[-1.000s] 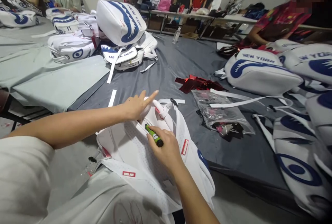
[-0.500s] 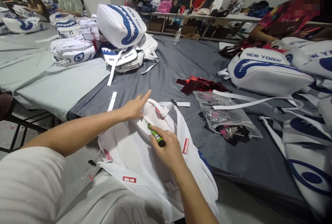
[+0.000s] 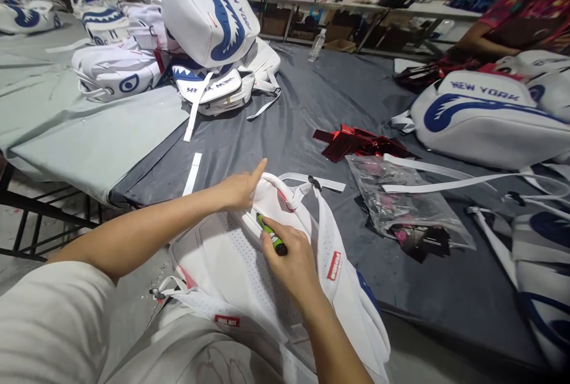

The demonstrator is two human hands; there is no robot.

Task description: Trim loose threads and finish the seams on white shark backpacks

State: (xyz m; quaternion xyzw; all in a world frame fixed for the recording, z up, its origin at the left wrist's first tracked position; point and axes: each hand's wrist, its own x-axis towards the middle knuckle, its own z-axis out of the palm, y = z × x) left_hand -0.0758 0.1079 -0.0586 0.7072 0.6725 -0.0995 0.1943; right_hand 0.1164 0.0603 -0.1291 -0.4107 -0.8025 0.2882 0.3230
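A white backpack (image 3: pixel 218 244) leans against the table edge and my lap, back panel and straps facing me. My left hand (image 3: pixel 243 191) grips its top edge beside the carry handle, index finger stretched out, the other fingers curled around the fabric. Closed around a tool with a green-and-black handle (image 3: pixel 274 238), my right hand (image 3: pixel 291 256) holds its front end against the top seam. The tool's tip is too small to make out. Red label patches (image 3: pixel 333 266) mark the shoulder straps, and a black buckle (image 3: pixel 314 182) sits at the top of the right strap.
A pile of white-and-blue backpacks (image 3: pixel 209 22) stands at the back left; more backpacks (image 3: pixel 485 117) lie at right. Red foil scraps (image 3: pixel 356 142) and a clear plastic bag (image 3: pixel 409 200) lie right of my work. A bottle (image 3: pixel 317 45) stands farther back. Other people work around the room.
My view has tilted down and shifted slightly left. The right hand still holds the tool at the top seam, and the left hand keeps its grip with little change.
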